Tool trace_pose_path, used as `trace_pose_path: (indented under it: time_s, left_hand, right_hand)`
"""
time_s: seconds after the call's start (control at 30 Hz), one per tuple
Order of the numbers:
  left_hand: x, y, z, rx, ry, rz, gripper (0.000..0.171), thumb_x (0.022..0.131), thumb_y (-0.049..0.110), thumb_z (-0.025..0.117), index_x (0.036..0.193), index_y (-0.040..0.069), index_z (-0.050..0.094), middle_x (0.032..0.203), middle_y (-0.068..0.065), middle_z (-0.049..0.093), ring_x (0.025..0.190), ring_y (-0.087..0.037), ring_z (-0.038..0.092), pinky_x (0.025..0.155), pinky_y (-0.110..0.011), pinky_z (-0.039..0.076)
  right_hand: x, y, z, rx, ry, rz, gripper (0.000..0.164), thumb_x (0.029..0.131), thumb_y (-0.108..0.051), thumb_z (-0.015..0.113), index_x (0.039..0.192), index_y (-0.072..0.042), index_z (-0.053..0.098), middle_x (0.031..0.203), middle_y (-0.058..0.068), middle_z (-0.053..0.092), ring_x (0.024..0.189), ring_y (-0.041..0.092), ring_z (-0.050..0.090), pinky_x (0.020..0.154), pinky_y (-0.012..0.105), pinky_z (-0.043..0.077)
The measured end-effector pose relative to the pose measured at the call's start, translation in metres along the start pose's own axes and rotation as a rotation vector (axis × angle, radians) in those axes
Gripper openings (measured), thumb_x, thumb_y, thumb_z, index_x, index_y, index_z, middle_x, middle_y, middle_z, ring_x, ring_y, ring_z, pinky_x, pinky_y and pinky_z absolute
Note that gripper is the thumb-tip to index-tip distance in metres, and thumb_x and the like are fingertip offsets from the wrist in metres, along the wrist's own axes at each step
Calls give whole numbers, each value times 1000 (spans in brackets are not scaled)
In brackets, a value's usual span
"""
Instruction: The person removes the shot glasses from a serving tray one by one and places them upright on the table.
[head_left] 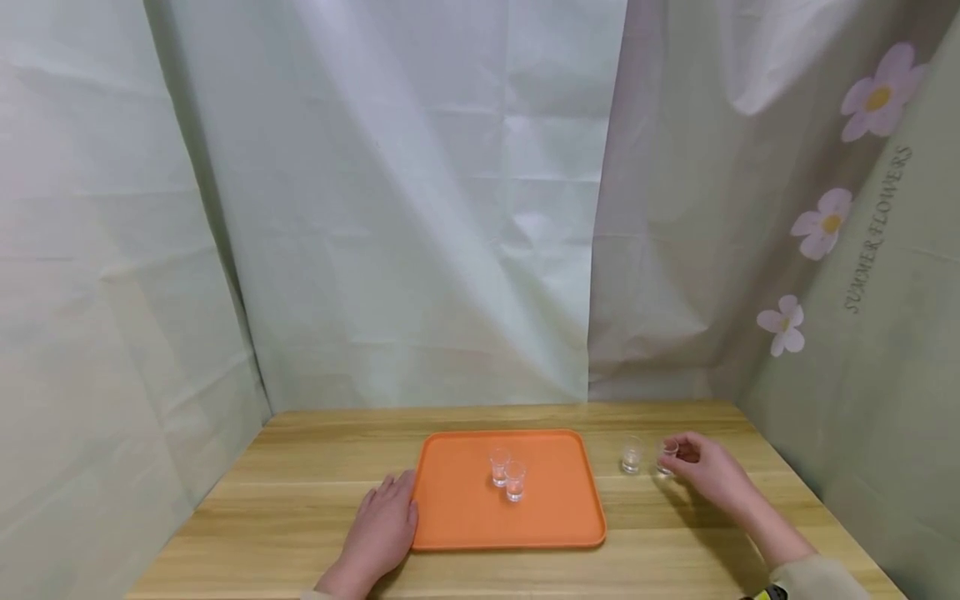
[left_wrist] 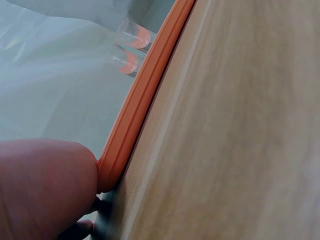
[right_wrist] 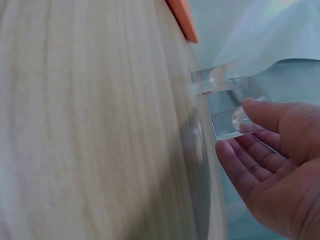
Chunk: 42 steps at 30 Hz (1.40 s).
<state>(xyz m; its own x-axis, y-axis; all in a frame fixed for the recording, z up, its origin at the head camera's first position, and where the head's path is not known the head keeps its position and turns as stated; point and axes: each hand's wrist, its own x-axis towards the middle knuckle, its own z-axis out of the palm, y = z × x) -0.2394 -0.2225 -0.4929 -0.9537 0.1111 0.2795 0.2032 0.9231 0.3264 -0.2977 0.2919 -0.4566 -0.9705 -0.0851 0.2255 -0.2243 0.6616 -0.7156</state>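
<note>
My right hand [head_left: 708, 475] pinches a small clear shot glass [right_wrist: 226, 125] between thumb and fingers, right of the tray. In the right wrist view the glass's thick base shows past the fingertips, close over the wooden table. A second shot glass [head_left: 631, 458] stands upright just left of it. Two more glasses, a rear one [head_left: 498, 471] and a front one [head_left: 515, 485], stand close together on the orange tray [head_left: 457, 525]. My left hand [head_left: 381, 525] lies along the tray's left edge, fingers extended; the thumb touches the rim near the front corner in the left wrist view.
The wooden table [head_left: 300, 483] carries the tray near its middle. Pale green cloth [head_left: 420, 250] hangs behind and on both sides, with printed flowers [head_left: 821, 223] and lettering on the right. A patterned band [head_left: 771, 592] shows at the right sleeve.
</note>
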Motion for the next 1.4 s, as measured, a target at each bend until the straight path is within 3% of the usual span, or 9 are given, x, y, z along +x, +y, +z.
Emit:
trace_pose_path:
  time_s: [0.47,0.8,1.2,1.4]
  left_hand:
    - [3,2,-4,0,15,5,51,109,11,61,154,-9,56,157,-26,59,148,-54,49,123,-72,34]
    - [2,2,-4,-6,6,0,50,110,12,61,155,-9,55,157,-26,59,149,-54,48,122,-73,35]
    - [1,1,-2,-10,-17,-20,51,110,13,60,156,-9,54,158,-26,58,151,-53,46,124,-72,32]
    - [0,1,-2,-11,-16,-16,51,110,13,60,155,-9,55,158,-26,58,150,-53,47,124,-73,32]
  right_hand:
    - [12,9,2,-16,35,-6,35,102,-19,82,123,6,72,113,14,77,111,36,75,87,31,60]
    - [14,7,6,-18,34,14,36,103,-19,81,125,8,69,115,17,76,114,40,74,91,43,62]
    - [11,7,8,9,17,8,41,103,-19,81,129,9,68,116,14,76,114,38,74,90,37,62]
    - [8,7,6,5,-1,9,57,105,-24,80,143,13,60,132,29,71,123,45,70,101,52,61]
